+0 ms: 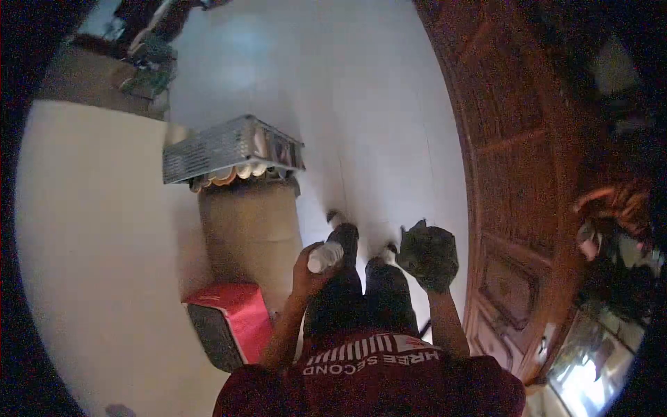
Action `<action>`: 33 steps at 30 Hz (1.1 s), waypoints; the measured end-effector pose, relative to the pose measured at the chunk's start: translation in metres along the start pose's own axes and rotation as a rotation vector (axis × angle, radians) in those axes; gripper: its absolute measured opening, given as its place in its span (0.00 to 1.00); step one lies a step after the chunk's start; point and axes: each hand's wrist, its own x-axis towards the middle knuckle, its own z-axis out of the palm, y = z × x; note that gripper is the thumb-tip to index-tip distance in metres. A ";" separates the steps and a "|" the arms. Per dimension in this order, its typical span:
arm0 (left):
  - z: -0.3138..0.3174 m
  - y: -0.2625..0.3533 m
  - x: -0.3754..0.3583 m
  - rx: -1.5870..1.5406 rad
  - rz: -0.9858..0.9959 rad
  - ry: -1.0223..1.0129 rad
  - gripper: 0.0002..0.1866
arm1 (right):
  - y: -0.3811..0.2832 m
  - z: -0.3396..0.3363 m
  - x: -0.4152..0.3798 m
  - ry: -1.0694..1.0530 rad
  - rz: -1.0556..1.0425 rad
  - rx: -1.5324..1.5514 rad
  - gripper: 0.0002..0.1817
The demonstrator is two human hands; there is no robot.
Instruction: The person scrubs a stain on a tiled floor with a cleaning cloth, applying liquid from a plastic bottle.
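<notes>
My left hand (304,274) is closed round a whitish ribbed object (325,256), which looks like a plastic bottle seen end-on. It is held in front of my left thigh. On the other side, a dark green object (429,256) with an uneven, pointed upper edge sits at the end of my right forearm (448,320). It covers my right hand, so the fingers are hidden. Its kind is too dark to make out. Both things are at about waist height over the pale floor.
A grey crate (208,151) with several rounded items under its edge rests on a brown box (250,222) to the left. Closer stands a red and black box-like object (233,320). Along the right runs carved wooden furniture or a door (511,174). Pale floor (375,90) stretches ahead.
</notes>
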 end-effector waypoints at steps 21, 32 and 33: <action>-0.216 0.101 0.292 0.181 0.362 0.107 0.39 | -0.327 0.041 0.244 0.472 -0.203 -1.125 0.14; -0.188 0.126 0.454 0.021 0.198 0.252 0.42 | -0.331 -0.022 0.416 0.109 -0.257 0.020 0.19; -0.186 0.132 0.466 0.001 0.166 0.269 0.42 | -0.329 -0.030 0.440 0.045 -0.240 0.075 0.19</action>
